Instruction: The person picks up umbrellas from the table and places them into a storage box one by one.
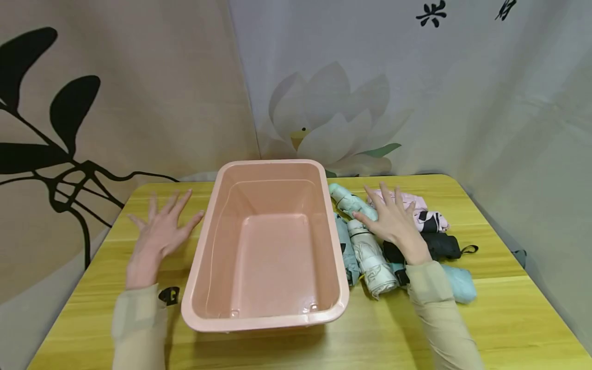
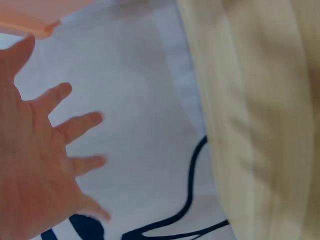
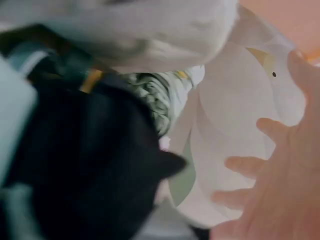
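Note:
A large pink plastic tub (image 1: 264, 324) stands on the table, its inside bare. To its left my left hand (image 1: 162, 234) is held above the table with fingers spread, the thumb near the tub's rim. The left wrist view shows that hand (image 2: 37, 145) holding nothing. Right of the tub my right hand (image 1: 393, 221) hovers over several folded umbrellas, fingers spread and grasping none. Around it lie a white umbrella (image 1: 370, 259), a mint one (image 1: 344, 199), a grey-blue one (image 1: 346, 249), a black one (image 1: 441, 245), a pink one (image 1: 411, 202) and a light blue one (image 1: 460, 283).
A yellow wood-grain table (image 1: 499, 308) carries everything. Behind it hangs a pale cloth backdrop (image 1: 185, 92) printed with dark leaves and a lotus. A small dark object (image 1: 169, 295) shows beside the left sleeve. The black umbrella's strap loop (image 1: 470, 249) points right.

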`<state>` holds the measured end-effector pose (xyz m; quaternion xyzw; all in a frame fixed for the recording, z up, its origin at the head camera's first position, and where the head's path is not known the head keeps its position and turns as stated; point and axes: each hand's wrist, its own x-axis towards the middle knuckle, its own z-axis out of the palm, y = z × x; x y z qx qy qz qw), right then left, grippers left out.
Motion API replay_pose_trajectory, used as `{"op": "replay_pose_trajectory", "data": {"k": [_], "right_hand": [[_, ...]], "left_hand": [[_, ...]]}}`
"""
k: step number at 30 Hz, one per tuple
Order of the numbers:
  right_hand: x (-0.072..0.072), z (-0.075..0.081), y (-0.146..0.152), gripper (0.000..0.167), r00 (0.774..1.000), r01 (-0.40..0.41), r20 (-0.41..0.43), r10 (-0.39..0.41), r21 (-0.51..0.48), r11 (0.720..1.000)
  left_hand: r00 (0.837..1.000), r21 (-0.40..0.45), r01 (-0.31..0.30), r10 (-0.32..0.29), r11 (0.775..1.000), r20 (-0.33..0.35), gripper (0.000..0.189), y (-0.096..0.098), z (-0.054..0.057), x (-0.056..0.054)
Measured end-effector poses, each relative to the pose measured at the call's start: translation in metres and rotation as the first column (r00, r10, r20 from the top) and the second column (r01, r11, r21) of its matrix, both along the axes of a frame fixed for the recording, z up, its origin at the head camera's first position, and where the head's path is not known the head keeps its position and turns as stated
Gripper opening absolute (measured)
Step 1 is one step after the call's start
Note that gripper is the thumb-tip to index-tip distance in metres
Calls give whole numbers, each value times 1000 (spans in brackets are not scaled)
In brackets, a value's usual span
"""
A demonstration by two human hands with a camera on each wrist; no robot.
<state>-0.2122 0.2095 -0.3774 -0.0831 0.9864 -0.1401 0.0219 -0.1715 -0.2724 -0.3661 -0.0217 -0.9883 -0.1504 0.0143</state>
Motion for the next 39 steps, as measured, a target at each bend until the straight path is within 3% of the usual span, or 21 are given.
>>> {"op": "replay_pose_trajectory", "data": {"k": [4, 10, 13, 17, 24, 32, 39], "right_hand": [[-10, 9, -3, 72, 998, -64, -3, 64, 27, 998], [-34, 13, -9, 64, 989, -137, 58, 134, 49, 989], [-47, 11, -11, 63, 984, -147, 106, 140, 65, 987], [-61, 5, -13, 65, 977, -155, 161, 141, 80, 985], [-75, -6, -18, 70, 970, -156, 206, 131, 110, 982], [-83, -19, -28, 70, 971, -142, 219, 100, 186, 972], [-86, -27, -39, 73, 966, -139, 240, 99, 155, 978]], "left_hand": [[998, 120, 55, -51, 991, -38, 65, 8, 12, 6], [982, 276, 165, -131, 947, -136, 52, 27, 34, 17], [980, 289, 190, -164, 938, -113, 52, 38, 45, 23], [984, 267, 179, -170, 947, -55, 59, 51, 54, 29], [986, 264, 167, -159, 950, -50, 61, 59, 54, 32], [991, 279, 135, -129, 951, -42, 58, 61, 51, 32], [996, 288, 87, -85, 954, -20, 58, 65, 52, 34]]}}
